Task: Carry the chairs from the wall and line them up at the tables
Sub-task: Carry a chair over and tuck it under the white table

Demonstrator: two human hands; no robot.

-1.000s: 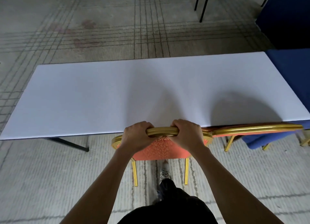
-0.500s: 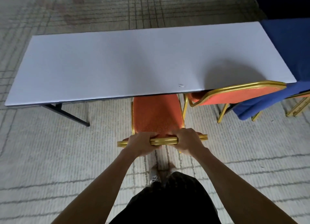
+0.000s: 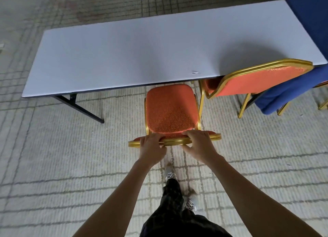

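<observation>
An orange chair with a gold frame (image 3: pixel 171 109) stands at the near edge of the white table (image 3: pixel 124 50), its seat front just at the table edge. My left hand (image 3: pixel 152 146) and my right hand (image 3: pixel 198 144) both grip the gold top rail of its back, fingers curled over the rail and thumbs behind it. A second orange and gold chair (image 3: pixel 257 80) stands to the right, tucked under the same table.
A blue cloth (image 3: pixel 310 15) covers the neighbouring table on the right and hangs down beside the second chair. The white table's dark folding leg (image 3: pixel 79 109) stands at the left. Patterned carpet lies all around, and my legs and shoes (image 3: pixel 170 174) are below.
My head has drawn back from the table, so the chair's seat now shows in front of the edge. Both hands stay on the back rail, their grip looser.
</observation>
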